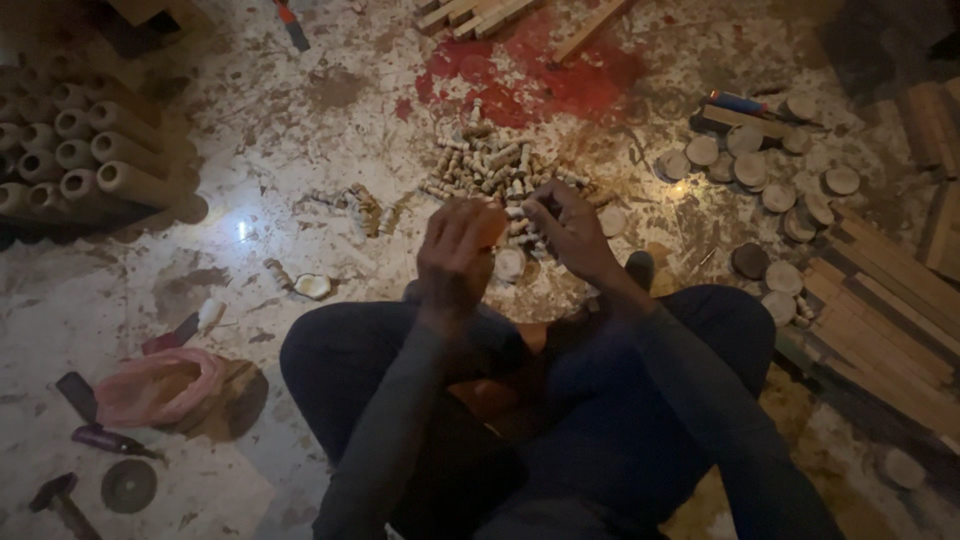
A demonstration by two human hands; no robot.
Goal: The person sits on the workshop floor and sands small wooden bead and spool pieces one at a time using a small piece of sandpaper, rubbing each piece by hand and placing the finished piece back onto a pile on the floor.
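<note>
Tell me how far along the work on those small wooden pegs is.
Done: a heap of cut pegs and round discs lie on the floor. In hand: left hand holds something orange, too blurred to name; right hand picks at the heap. Left: stacked cylinders and slats lie untouched.

Only one view: cam on my head, looking steeply down and a bit fwd over my crossed legs at the floor. I take the peg pile [495, 170] as landmark. It sits just above frame centre, close to the lens, w/ my left hand [455, 250] and right hand [570, 230] right below it. The view is wide: it reaches the stacked tubes [85, 150] far left of the pile, wooden discs [760, 170] and slats [880, 310] to its right, the red stain [540, 75] just beyond it, and a pink bag [155, 385] lower left. No 2nd view, so nothing overlaps.
</note>
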